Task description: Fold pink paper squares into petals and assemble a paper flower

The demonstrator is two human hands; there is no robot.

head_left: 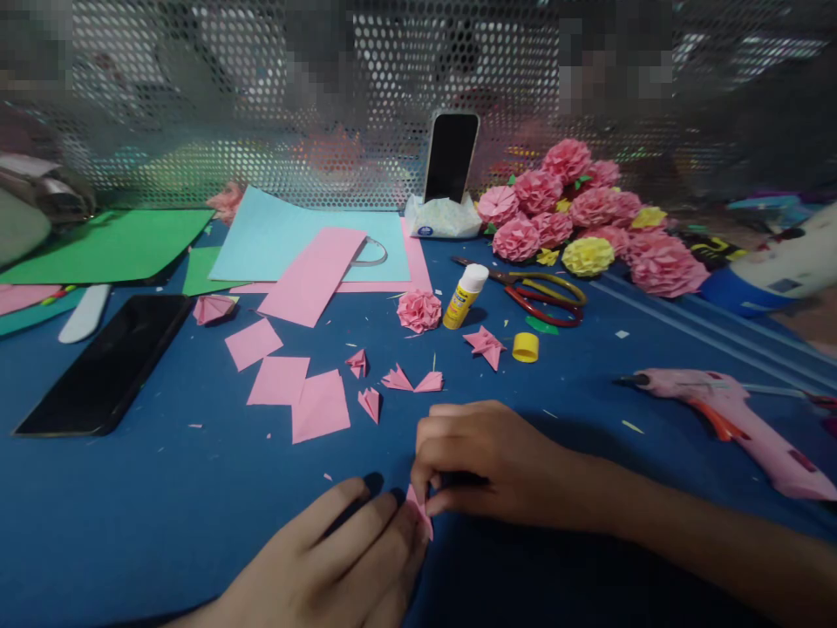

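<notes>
Our left hand point(340, 549) and right hand point(484, 462) grasp 1 pink paper piece point(424, 518); beyond them 1 phone point(452, 157) stands at 1 tissue pack point(451, 220); bare worktop point(176, 523) shows leftward.

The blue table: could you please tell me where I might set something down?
Mostly bare room lies at front left, between the flat black phone and the left hand. A smaller, littered patch lies between the yellow cap and the glue gun. Back right is crowded with pink flowers.
</notes>
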